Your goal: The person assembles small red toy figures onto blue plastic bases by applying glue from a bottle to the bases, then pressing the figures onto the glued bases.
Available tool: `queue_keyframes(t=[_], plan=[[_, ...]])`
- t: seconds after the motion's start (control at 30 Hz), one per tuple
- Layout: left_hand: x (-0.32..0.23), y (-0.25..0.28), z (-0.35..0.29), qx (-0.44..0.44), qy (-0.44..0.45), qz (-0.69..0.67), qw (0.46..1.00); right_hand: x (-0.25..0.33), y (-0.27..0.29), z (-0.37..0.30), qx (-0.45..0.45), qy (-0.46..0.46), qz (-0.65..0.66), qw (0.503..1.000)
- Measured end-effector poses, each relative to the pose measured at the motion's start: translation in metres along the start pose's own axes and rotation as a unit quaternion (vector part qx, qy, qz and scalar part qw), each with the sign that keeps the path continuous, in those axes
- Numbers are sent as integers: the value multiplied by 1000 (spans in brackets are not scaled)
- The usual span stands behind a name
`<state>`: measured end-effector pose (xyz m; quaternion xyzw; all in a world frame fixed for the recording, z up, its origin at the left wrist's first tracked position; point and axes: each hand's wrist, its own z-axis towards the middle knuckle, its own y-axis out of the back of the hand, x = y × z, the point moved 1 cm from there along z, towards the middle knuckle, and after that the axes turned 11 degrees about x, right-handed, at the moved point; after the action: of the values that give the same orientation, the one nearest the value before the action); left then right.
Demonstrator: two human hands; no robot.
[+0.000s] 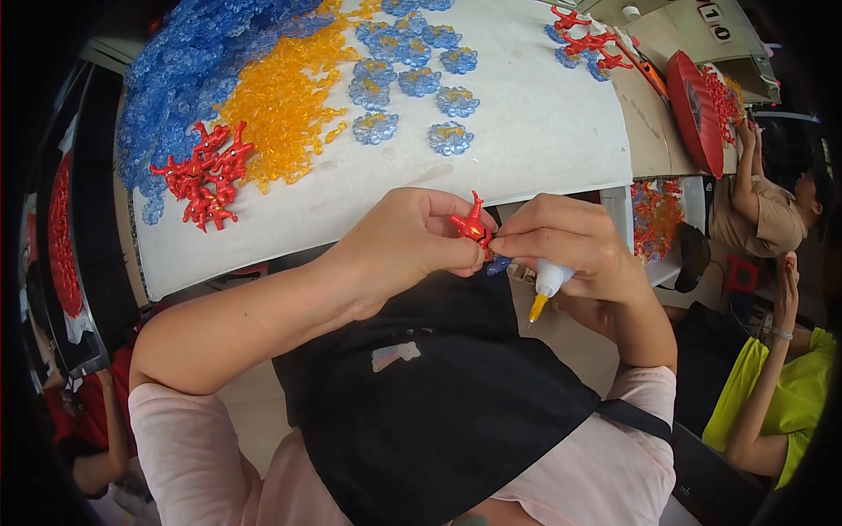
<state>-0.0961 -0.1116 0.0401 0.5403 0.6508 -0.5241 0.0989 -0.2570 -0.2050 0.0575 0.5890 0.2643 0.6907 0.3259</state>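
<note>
My left hand (pixel 393 238) is closed on a small red plastic figure (pixel 472 228) with a pointed limb sticking up, just off the table's near edge. My right hand (pixel 568 238) has its thumb and forefinger pinched at the figure's right side; whether a small part sits between them is hidden. The same hand grips a white glue bottle (pixel 553 277) against its palm, its yellow nozzle pointing down. Under the fingertips shows a bit of translucent blue plastic (pixel 498 266); I cannot tell whether it is joined to the figure.
On the white-covered table (pixel 517 158) lie red figures (pixel 209 180), yellow pieces (pixel 285 105), a blue heap (pixel 175 96) and rows of blue flower-shaped bases (pixel 375 127). Red-and-blue assemblies (pixel 589 42) stand far right, near a red tray (pixel 693 114). Other people work at both sides.
</note>
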Motion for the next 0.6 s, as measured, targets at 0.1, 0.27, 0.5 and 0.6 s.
queue_keyframes(t=[0.1,0.27,0.5,0.6], plan=[[0,0,1,2,-3,-2,1000,2,2,0,1,-11,5,1000],[-5,-3,8,11,-3,11,1000,2,8,-6,-8,-17,4,1000],[-32,-1,53,36,-91,171,980,-16,20,-25,-101,-71,-157,980],[-56,4,97,9,-207,465,861,-48,22,-39,-213,-80,-239,944]])
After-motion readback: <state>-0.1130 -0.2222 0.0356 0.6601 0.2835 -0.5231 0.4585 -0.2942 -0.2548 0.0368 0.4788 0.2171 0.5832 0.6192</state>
